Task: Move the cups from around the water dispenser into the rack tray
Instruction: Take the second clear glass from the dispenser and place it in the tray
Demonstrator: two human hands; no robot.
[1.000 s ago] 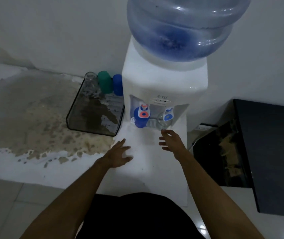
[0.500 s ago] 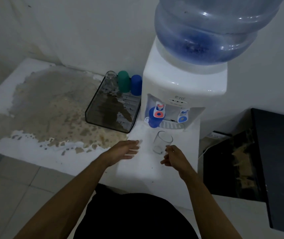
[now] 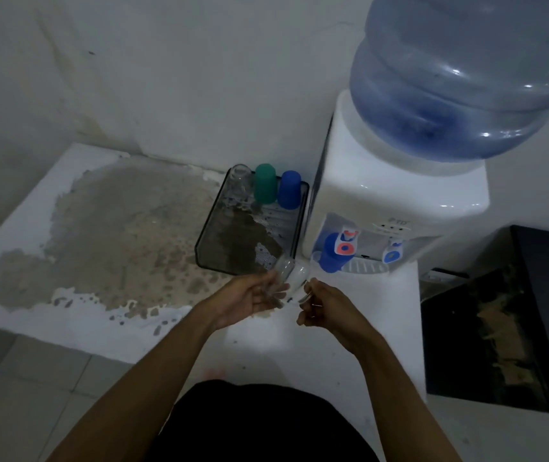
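A small grey logo on the water dispenser (image 3: 396, 208) front panel is too blurred to read.

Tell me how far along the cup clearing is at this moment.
Done: a clear glass, a green cup and a blue cup stand along the far edge of the rack tray. In hand: another clear glass, tilted between the left hand and right hand, not yet in the tray. Left: a blue cup under the water dispenser's red tap.
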